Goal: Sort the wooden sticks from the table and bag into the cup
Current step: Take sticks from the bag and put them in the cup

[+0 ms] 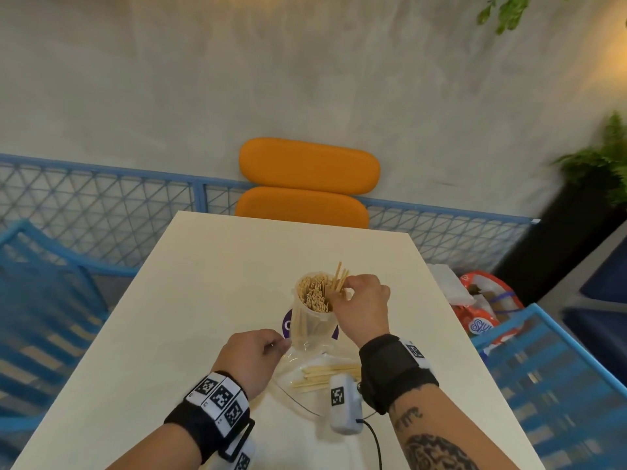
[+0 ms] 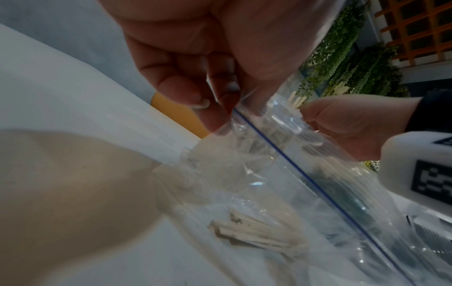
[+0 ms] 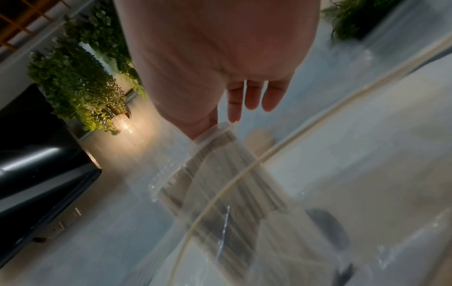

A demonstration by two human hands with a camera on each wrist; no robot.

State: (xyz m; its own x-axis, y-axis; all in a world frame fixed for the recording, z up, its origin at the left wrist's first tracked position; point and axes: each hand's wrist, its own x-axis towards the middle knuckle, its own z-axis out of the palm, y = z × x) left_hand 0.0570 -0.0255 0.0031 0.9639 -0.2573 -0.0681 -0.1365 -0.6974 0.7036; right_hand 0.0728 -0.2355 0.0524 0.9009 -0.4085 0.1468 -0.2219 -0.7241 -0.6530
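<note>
Right hand [image 1: 361, 305] pinched a bunch of wooden sticks [image 1: 339, 281] over the stick-filled clear cup [image 1: 314, 313]. Left hand [image 1: 252, 357] pinched the zip bag [image 2: 244, 174] rim on the table [image 1: 203, 283]; more sticks lay inside.

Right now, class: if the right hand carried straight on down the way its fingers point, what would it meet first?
Most likely the packed sticks standing in the cup. The right hand holds a few sticks at the cup's mouth, fingers angled down into it. Depth is uncertain; the cup's rim could come first.
</note>
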